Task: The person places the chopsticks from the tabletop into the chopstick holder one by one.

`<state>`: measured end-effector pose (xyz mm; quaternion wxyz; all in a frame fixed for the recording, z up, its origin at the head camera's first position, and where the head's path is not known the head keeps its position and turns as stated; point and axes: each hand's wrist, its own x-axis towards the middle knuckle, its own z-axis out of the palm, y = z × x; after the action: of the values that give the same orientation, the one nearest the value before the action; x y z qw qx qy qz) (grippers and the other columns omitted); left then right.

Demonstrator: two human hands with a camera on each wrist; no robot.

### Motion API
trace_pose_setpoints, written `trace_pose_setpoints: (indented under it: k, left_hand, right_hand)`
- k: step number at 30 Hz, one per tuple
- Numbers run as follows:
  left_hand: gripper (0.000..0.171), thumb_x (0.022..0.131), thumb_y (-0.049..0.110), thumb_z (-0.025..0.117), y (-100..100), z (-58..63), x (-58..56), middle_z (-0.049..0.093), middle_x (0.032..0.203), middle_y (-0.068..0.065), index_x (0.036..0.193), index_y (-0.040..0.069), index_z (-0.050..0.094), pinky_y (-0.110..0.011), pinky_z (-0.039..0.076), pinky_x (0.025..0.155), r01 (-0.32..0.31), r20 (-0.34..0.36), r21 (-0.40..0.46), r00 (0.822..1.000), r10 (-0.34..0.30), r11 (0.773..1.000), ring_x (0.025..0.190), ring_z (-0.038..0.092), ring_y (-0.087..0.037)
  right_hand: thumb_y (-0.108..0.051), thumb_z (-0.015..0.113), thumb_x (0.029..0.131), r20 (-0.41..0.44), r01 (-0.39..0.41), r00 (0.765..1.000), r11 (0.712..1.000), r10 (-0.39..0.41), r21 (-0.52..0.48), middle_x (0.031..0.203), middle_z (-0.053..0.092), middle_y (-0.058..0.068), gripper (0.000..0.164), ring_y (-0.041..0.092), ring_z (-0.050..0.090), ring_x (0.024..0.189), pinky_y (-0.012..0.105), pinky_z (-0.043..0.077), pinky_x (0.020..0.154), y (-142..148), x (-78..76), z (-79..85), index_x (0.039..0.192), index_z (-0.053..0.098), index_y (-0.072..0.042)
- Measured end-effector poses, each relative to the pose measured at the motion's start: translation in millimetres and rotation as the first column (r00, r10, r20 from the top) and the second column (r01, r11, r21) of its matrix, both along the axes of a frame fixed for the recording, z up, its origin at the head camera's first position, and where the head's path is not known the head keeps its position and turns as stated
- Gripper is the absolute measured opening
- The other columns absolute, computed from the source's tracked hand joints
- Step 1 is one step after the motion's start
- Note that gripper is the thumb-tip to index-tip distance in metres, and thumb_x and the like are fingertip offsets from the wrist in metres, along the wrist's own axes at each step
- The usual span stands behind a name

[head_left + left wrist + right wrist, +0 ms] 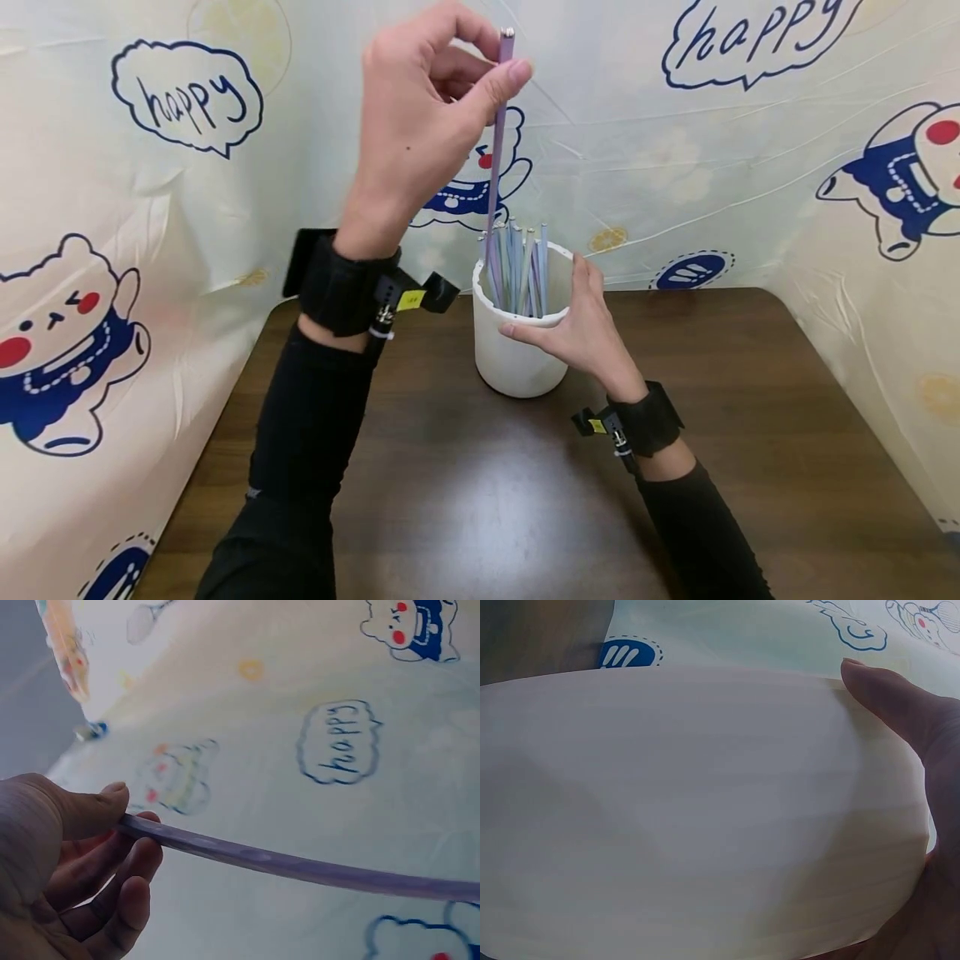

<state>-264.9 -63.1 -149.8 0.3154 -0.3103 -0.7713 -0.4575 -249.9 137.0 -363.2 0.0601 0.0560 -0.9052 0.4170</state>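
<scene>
A long thin purple stick [498,142] with a shiny top end stands nearly upright, pinched near its top between the thumb and fingers of my left hand [427,117]. Its lower end overlaps the left rim of a white round pot [517,362] in the head view. The left wrist view shows the same stick [285,862] running away from the fingertips. Inside the pot stand several thin sticks [527,271] in pale blue, green and purple. My right hand [588,329] grips the pot at its right side, thumb along the front just below the rim.
The pot stands on a dark brown wooden table [480,483], near its back edge. Pale printed cloth [712,167] hangs behind the table and along both sides. Each wrist wears a black strap [345,287] with a small camera.
</scene>
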Motion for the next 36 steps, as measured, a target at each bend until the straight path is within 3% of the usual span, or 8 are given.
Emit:
trace_pose_setpoints:
  k: [3,6,9,18,24,28,36]
  left_hand:
    - [0.027,0.093,0.023,0.074,5.3,-14.5,-18.9,0.079,0.101,-0.011,0.109,0.001,0.069,-0.021,0.056,0.082,0.014,0.15,0.044,0.988,-0.021,0.999,0.081,0.073,-0.014]
    - [0.024,0.094,0.023,0.074,8.1,-30.9,-34.8,0.079,0.099,-0.012,0.106,0.003,0.069,-0.022,0.057,0.08,0.017,0.24,0.052,0.97,-0.029,0.999,0.08,0.073,-0.016]
    - [0.023,0.094,0.025,0.073,9.9,-46.6,-45.9,0.079,0.096,-0.011,0.102,0.005,0.068,-0.023,0.056,0.081,0.014,0.281,0.031,0.96,-0.022,0.999,0.077,0.073,-0.016]
    - [0.018,0.094,0.025,0.073,14.0,-85.9,-58.2,0.077,0.093,-0.008,0.098,0.009,0.067,-0.025,0.056,0.077,-0.013,0.361,-0.062,0.932,0.035,0.998,0.078,0.07,-0.015]
    - [0.021,0.094,0.028,0.073,11.4,-107.7,-61.7,0.073,0.097,-0.006,0.099,0.008,0.069,-0.024,0.056,0.076,-0.04,0.34,-0.126,0.937,0.081,0.991,0.081,0.064,-0.014]
    - [0.021,0.094,0.029,0.074,8.9,-124.4,-64.4,0.072,0.097,-0.006,0.1,0.009,0.069,-0.026,0.057,0.076,-0.049,0.365,-0.149,0.925,0.101,0.988,0.084,0.063,-0.016]
    - [0.021,0.091,0.028,0.077,6.9,-150.7,-68.1,0.07,0.108,-0.007,0.098,0.01,0.07,-0.038,0.052,0.095,-0.077,0.359,-0.212,0.921,0.151,0.974,0.108,0.061,-0.024]
  right_hand:
    - [-0.075,0.084,0.06,0.008,-0.001,1.0,1.0,0.001,-0.007,0.165,0.017,0.015,0.138,0.037,0.042,0.136,0.067,0.041,0.11,-0.3,0.3,-0.5,0.162,0.007,-0.023]
    - [-0.074,0.084,0.06,0.007,-0.003,1.0,1.0,0.003,-0.011,0.165,0.017,0.015,0.139,0.036,0.043,0.136,0.066,0.042,0.11,-0.9,1.0,-1.2,0.163,0.006,-0.023]
    - [-0.074,0.084,0.06,0.005,-0.001,1.0,1.0,0.001,-0.012,0.165,0.017,0.015,0.139,0.036,0.042,0.137,0.066,0.041,0.11,-0.9,1.6,-1.5,0.163,0.006,-0.023]
    - [-0.073,0.085,0.06,0.003,0.001,1.0,1.0,-0.001,-0.014,0.164,0.018,0.015,0.14,0.035,0.042,0.138,0.062,0.043,0.11,-0.1,2.0,-2.5,0.163,0.006,-0.022]
    - [-0.072,0.086,0.061,-0.006,-0.005,1.0,1.0,0.005,-0.02,0.164,0.018,0.015,0.138,0.035,0.042,0.137,0.063,0.043,0.11,0.9,0.3,-1.5,0.163,0.006,-0.024]
    - [-0.071,0.085,0.062,-0.012,-0.01,1.0,1.0,0.009,-0.024,0.164,0.017,0.014,0.136,0.035,0.042,0.136,0.064,0.043,0.109,1.0,-1.0,-0.7,0.162,0.006,-0.024]
    - [-0.07,0.086,0.062,-0.022,-0.005,1.0,1.0,0.005,0.001,0.163,0.018,0.016,0.138,0.036,0.043,0.135,0.063,0.044,0.109,-0.1,-1.4,-1.8,0.163,0.006,-0.02]
